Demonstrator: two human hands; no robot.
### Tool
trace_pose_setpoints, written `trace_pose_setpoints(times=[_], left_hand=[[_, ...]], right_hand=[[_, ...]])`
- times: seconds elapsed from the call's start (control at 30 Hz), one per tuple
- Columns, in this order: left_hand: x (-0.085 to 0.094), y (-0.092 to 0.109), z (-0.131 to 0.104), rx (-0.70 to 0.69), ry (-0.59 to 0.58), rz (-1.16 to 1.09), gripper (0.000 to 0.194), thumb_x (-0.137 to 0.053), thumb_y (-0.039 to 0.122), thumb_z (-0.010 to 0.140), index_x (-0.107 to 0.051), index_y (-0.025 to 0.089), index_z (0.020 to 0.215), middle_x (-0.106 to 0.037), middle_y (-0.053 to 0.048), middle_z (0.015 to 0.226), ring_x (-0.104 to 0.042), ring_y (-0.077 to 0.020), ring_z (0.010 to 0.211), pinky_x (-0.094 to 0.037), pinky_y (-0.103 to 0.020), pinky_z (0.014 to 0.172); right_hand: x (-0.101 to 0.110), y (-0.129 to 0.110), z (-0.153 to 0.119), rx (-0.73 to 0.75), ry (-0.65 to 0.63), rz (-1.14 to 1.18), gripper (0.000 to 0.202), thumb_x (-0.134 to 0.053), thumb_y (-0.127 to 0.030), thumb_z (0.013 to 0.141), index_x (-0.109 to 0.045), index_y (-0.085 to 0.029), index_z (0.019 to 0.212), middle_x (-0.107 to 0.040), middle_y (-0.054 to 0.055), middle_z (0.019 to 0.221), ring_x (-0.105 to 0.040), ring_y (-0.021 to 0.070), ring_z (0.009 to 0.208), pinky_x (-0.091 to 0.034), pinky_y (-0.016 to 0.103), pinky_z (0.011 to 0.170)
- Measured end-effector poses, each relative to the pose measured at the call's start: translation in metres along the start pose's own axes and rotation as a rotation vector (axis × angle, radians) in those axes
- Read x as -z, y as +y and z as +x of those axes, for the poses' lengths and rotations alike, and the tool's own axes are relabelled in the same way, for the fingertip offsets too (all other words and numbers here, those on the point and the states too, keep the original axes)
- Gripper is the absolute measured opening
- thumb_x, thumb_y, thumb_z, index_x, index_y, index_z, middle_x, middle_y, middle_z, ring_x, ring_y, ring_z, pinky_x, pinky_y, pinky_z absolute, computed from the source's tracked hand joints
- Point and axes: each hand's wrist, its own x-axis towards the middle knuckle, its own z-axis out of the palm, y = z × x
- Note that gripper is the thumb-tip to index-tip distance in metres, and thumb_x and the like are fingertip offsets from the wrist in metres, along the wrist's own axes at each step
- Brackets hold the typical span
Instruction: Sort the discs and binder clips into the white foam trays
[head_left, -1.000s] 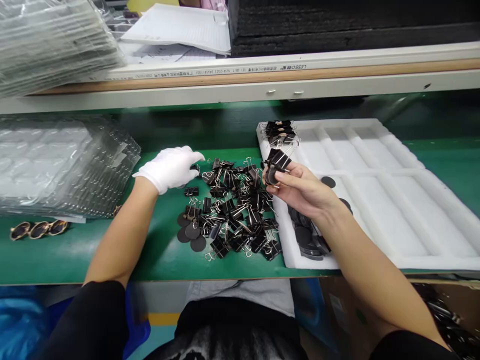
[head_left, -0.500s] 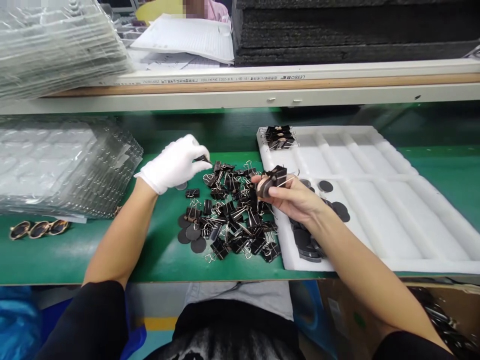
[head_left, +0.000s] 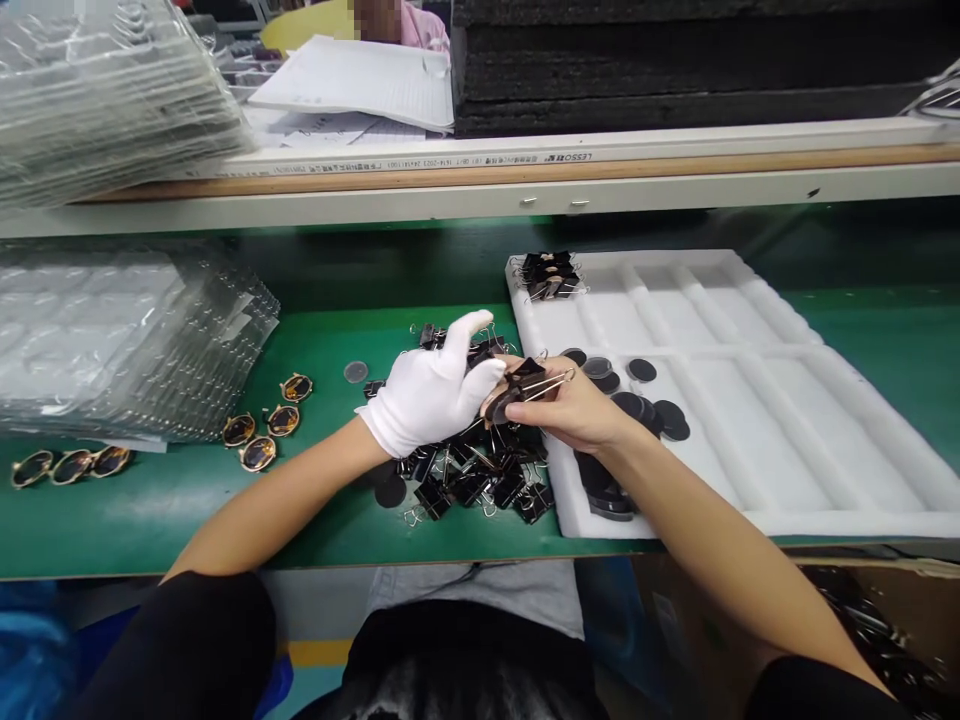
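Note:
My right hand point(head_left: 577, 405), bare, is closed on a black binder clip point(head_left: 528, 376) and a dark round disc point(head_left: 498, 406). Its thumb lies over the disc. Beside it, my left hand point(head_left: 442, 385) in a white glove has its thumb and fingers apart, the fingertips close to the disc; nothing shows between them. Under both hands spreads a pile of black binder clips point(head_left: 472, 487) with silver wire handles, partly hidden by the glove. A dark disc point(head_left: 390, 491) lies at the pile's lower left, and a clear disc point(head_left: 355, 372) is left of the glove.
A white foam tray point(head_left: 757, 430) on the right holds clustered clips point(head_left: 551, 275) and dark discs point(head_left: 634, 408). Stacked clear plastic trays point(head_left: 112, 340) stand at left, near round gold-rimmed pieces point(head_left: 259, 453). A shelf edge point(head_left: 480, 190) runs above; a person in pink is partly visible behind.
My left hand has moved right, from the pile's upper left to my right hand, and its fingers have spread. The small dark thing it held no longer shows. My right hand has shifted slightly left and down.

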Motion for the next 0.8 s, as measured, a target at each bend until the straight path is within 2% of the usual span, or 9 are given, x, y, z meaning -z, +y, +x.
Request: trace_pose_setpoints(times=[0.1,0.17,0.27,0.33,0.4,0.5,0.6,0.7,0.8], left_hand=[[0.001,-0.001,0.0,-0.029,0.035,-0.132,0.07,-0.029,0.06,0.105,-0.037,0.013,0.155,-0.07,-0.004,0.08,-0.067,-0.02,0.064,-0.048,-0.031,0.066],[0.004,-0.002,0.002,-0.015,0.045,-0.234,0.068,-0.04,0.062,0.101,-0.044,0.014,0.149,-0.07,-0.003,0.082,-0.066,-0.0179,0.066,-0.048,-0.029,0.066],[0.008,-0.003,0.006,0.033,-0.003,-0.26,0.048,-0.056,0.061,0.093,-0.066,0.017,0.109,-0.067,0.0,0.072,-0.06,-0.0141,0.061,-0.043,-0.027,0.062],[0.012,-0.004,0.008,0.048,-0.049,-0.216,0.043,-0.057,0.06,0.092,-0.062,0.019,0.079,-0.06,0.002,0.062,-0.053,-0.0119,0.056,-0.037,-0.026,0.058],[0.014,-0.005,0.009,0.037,-0.056,-0.172,0.047,-0.055,0.06,0.092,-0.055,0.019,0.067,-0.054,0.002,0.057,-0.047,-0.0109,0.053,-0.032,-0.026,0.056],[0.016,-0.007,0.01,0.0,-0.043,-0.128,0.047,-0.052,0.058,0.091,-0.05,0.02,0.064,-0.048,0.002,0.054,-0.041,-0.0106,0.051,-0.029,-0.027,0.054],[0.017,-0.011,0.011,-0.017,-0.074,-0.132,0.042,-0.054,0.055,0.091,-0.051,0.02,0.066,-0.049,0.003,0.054,-0.041,-0.0099,0.05,-0.03,-0.025,0.054],[0.019,-0.015,0.012,-0.039,-0.115,-0.129,0.038,-0.054,0.052,0.093,-0.058,0.019,0.073,-0.053,0.004,0.057,-0.044,-0.0102,0.052,-0.034,-0.025,0.056],[0.02,-0.018,0.011,-0.077,-0.14,-0.118,0.039,-0.05,0.05,0.098,-0.064,0.019,0.078,-0.054,0.004,0.058,-0.046,-0.0106,0.053,-0.035,-0.024,0.058]], right_hand=[[-0.002,0.0,0.0,0.045,0.039,-0.013,0.036,-0.098,-0.032,0.064,-0.083,-0.024,0.096,-0.08,0.006,0.103,-0.075,0.0218,0.096,-0.058,0.046,0.102],[-0.004,0.0,0.0,0.08,0.116,0.035,0.037,-0.098,-0.032,0.063,-0.082,-0.024,0.096,-0.081,0.005,0.1,-0.075,0.0212,0.093,-0.059,0.044,0.099],[-0.004,-0.001,0.0,0.1,0.182,0.113,0.035,-0.099,-0.031,0.062,-0.082,-0.024,0.091,-0.081,0.005,0.093,-0.076,0.0218,0.089,-0.061,0.043,0.096],[-0.003,-0.002,0.0,0.098,0.18,0.139,0.032,-0.099,-0.033,0.062,-0.082,-0.023,0.088,-0.081,0.005,0.09,-0.077,0.0215,0.087,-0.063,0.042,0.094],[-0.002,-0.002,0.001,0.079,0.156,0.138,0.032,-0.099,-0.034,0.062,-0.082,-0.023,0.087,-0.08,0.005,0.087,-0.077,0.0211,0.084,-0.064,0.041,0.09],[-0.002,-0.004,0.001,0.048,0.13,0.14,0.034,-0.099,-0.038,0.061,-0.081,-0.022,0.086,-0.08,0.005,0.086,-0.076,0.0223,0.085,-0.065,0.043,0.089],[-0.001,-0.01,0.001,0.05,0.145,0.163,0.031,-0.096,-0.04,0.066,-0.078,-0.023,0.084,-0.079,0.006,0.094,-0.075,0.0251,0.099,-0.064,0.046,0.091],[0.003,-0.016,0.002,0.102,0.259,0.137,0.025,-0.093,-0.038,0.072,-0.078,-0.024,0.088,-0.078,0.005,0.103,-0.072,0.023,0.104,-0.064,0.042,0.089],[0.008,-0.017,0.004,0.159,0.416,0.08,0.027,-0.095,-0.035,0.069,-0.078,-0.025,0.086,-0.076,0.001,0.093,-0.07,0.017,0.087,-0.061,0.033,0.076]])
